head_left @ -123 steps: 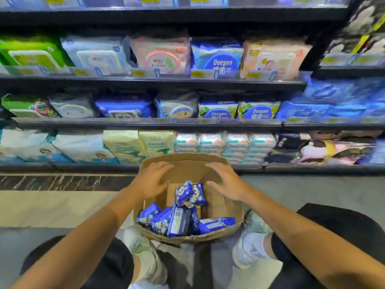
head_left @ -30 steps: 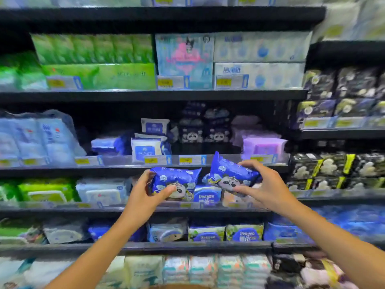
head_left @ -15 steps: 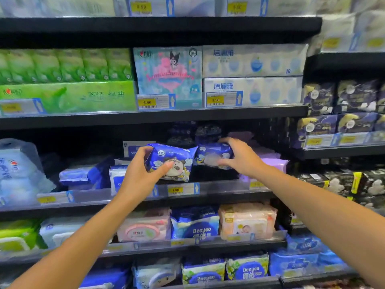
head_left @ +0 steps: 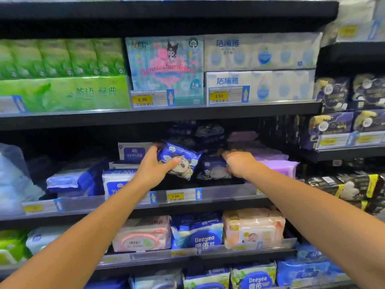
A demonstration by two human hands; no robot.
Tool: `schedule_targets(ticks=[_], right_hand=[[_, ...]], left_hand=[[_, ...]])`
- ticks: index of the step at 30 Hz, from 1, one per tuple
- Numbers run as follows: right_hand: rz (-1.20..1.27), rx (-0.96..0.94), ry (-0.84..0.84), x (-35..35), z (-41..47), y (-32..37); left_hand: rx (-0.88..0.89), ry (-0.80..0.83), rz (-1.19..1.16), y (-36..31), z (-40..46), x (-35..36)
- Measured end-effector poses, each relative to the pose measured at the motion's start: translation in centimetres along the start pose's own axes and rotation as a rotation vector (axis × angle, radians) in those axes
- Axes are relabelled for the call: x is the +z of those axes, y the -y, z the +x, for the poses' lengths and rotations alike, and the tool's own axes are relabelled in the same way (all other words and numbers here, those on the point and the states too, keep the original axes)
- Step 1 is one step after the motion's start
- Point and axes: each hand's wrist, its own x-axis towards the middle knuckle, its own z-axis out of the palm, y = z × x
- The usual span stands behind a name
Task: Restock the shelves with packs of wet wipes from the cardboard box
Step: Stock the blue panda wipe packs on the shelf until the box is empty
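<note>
Your left hand [head_left: 153, 171] pinches a blue panda wipes pack [head_left: 180, 160] above the shelf [head_left: 208, 198]. Your right hand [head_left: 239, 163] covers another pack [head_left: 212, 170]; its fingers are hidden, so its grip is unclear.

Two small blue wet-wipe packs, both with a cartoon panda on the front. First pack [head_left: 180, 161] pinched in the left hand [head_left: 154, 170], thumb across the panda face, fingers round the back, tilted with its top corner leaning left, held up off the shelf [head_left: 208, 192]. Second pack [head_left: 212, 168] just right of it, darker in the shadow, sitting further back on that same shelf, tucked under and left of the right hand [head_left: 239, 163], whose fingers touch its top edge. Packs nearly touching each other, right between both hands.
</note>
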Motion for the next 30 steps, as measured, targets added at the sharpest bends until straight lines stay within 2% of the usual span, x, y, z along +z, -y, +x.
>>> schedule_targets(ticks=[3, 7, 10, 15, 18, 20, 21, 23, 25, 28, 30], right_hand=[[-0.025, 0.015, 0.014, -0.1, -0.3, 0.0], [-0.048, -0.016, -0.060, 0.6, -0.7, -0.3], [-0.023, -0.067, -0.112, 0.7, -1.5, -0.9], [0.061, -0.127, -0.233, 0.4, -3.5, -1.0], [0.077, -0.267, -0.288, 1.0, -4.5, -0.7], [0.128, -0.329, -0.263, 1.6, -5.0, -0.5], [0.151, -0.341, -0.243, 1.9, -5.3, -0.5], [0.158, -0.339, -0.204, 2.2, -5.6, -0.3], [0.147, -0.314, -0.152, 2.3, -5.5, 0.0], [0.161, -0.242, -0.026, 2.0, -5.3, 0.8], [0.164, -0.206, 0.046, 1.4, -5.2, 1.5]], left_hand=[[-0.077, 0.015, 0.091, 0.0, 2.1, 1.5], [-0.268, 0.218, 0.400, 0.7, 3.5, 2.6], [-0.291, 0.223, 0.545, 0.9, 3.7, 2.5], [-0.141, 0.196, 0.666, 1.7, 3.6, 3.0], [-0.070, 0.158, 0.756, 2.3, 2.9, 3.3], [0.001, 0.077, 0.808, 2.2, 1.9, 3.2], [0.079, 0.013, 0.816, 2.0, 1.1, 3.1], [0.340, -0.074, 0.777, 1.9, -0.6, 2.9], [0.480, 0.039, 0.768, 1.9, -1.9, 2.9], [0.339, 0.334, 0.885, 1.9, -2.2, 3.6], [0.233, 0.380, 0.877, 1.6, -1.4, 4.1]])
